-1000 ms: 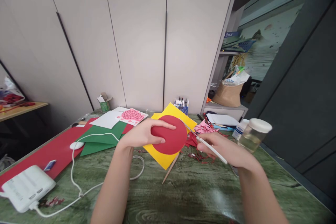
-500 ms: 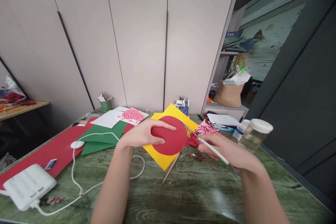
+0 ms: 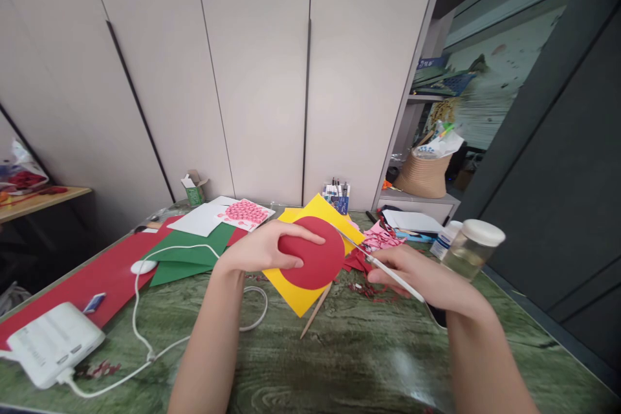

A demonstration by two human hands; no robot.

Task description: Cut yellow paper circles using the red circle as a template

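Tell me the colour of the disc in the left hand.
The disc is red; head view shows it best.

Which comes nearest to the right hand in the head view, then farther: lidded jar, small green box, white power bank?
1. Lidded jar, just right of the right hand, which grips scissors.
2. Small green box, back left, near the cupboard doors.
3. White power bank, far left on the table.

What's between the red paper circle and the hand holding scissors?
In the head view, the scissors reach across that gap from the right hand to the red circle, with red paper scraps on the table beneath.
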